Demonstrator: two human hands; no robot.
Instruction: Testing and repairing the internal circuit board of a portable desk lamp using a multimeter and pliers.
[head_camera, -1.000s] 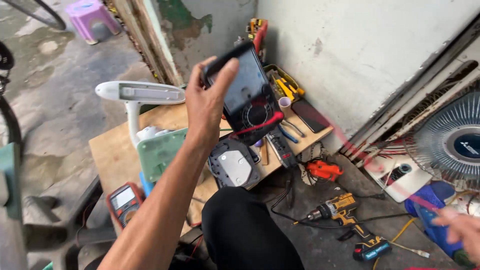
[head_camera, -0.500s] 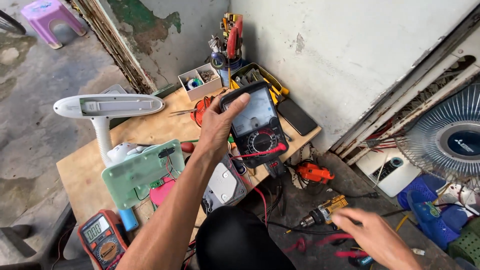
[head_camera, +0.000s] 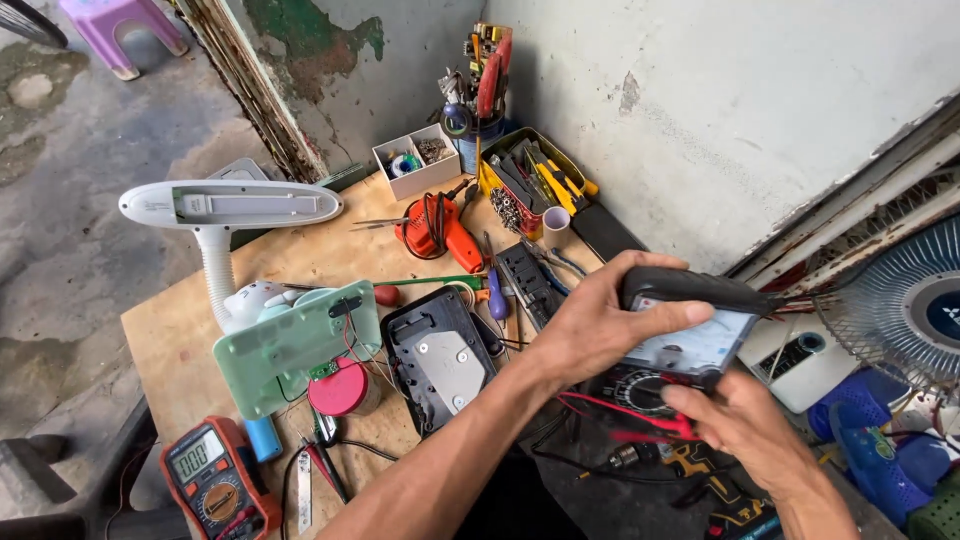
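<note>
My left hand (head_camera: 600, 325) grips a black analog multimeter (head_camera: 690, 335) by its top edge, holding it out past the right end of the wooden workbench (head_camera: 180, 330). My right hand (head_camera: 745, 425) comes up from below with its fingers against the meter's lower face by the dial. Red test leads (head_camera: 625, 408) hang under the meter. Directly left of my forearm, a black plastic housing with a metal plate (head_camera: 440, 355) lies on the bench.
The bench holds a white desk lamp (head_camera: 225, 215) with its green base open, an orange digital multimeter (head_camera: 215, 480), an orange soldering gun (head_camera: 440, 235), screwdrivers, a yellow tool tray (head_camera: 530, 175) and a small parts box (head_camera: 415, 160). A fan (head_camera: 905, 305) and a cordless drill (head_camera: 690, 465) sit at right.
My left hand carried the black multimeter from above the bench to the right and lowered it. My right hand rose from the floor area to touch the meter.
</note>
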